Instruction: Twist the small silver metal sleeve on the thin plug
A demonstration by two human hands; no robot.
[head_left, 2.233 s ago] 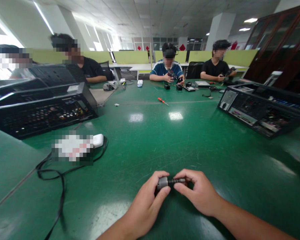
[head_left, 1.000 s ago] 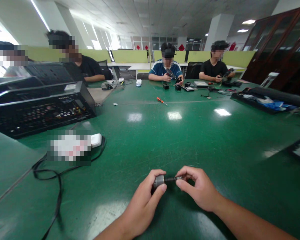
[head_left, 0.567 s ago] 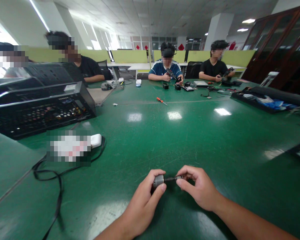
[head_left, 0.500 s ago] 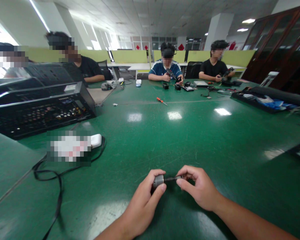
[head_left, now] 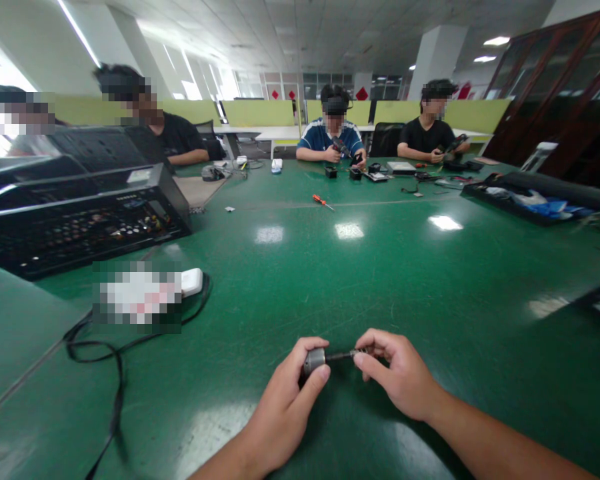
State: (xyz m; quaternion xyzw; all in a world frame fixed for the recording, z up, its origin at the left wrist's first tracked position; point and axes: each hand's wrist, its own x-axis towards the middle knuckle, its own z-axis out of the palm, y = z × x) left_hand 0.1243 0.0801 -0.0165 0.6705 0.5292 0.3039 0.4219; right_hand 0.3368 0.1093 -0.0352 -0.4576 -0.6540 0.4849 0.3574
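Observation:
My left hand [head_left: 293, 393] is closed around a short grey metal cylinder [head_left: 314, 360], thumb in front and fingers behind. A thin dark shaft [head_left: 337, 357] reaches from the cylinder's right face to my right hand [head_left: 397, 373]. Thumb and fingertips of that hand pinch a small metal piece [head_left: 359, 353] at the shaft's right end, partly hidden by the fingers. Both hands hold these parts just above the green table [head_left: 260, 293]. Exactly what kind of device the cylinder is I cannot tell.
To the left stand a black computer case [head_left: 80, 220] and a blurred white item [head_left: 140, 293] with a black cable [head_left: 117, 387]. An orange screwdriver [head_left: 320, 199] lies farther back. Several people sit around the table; a black case [head_left: 535, 200] lies at right.
Both hands keep their grips. The left hand and the cylinder have shifted slightly left, and a little more of the shaft shows between the hands.

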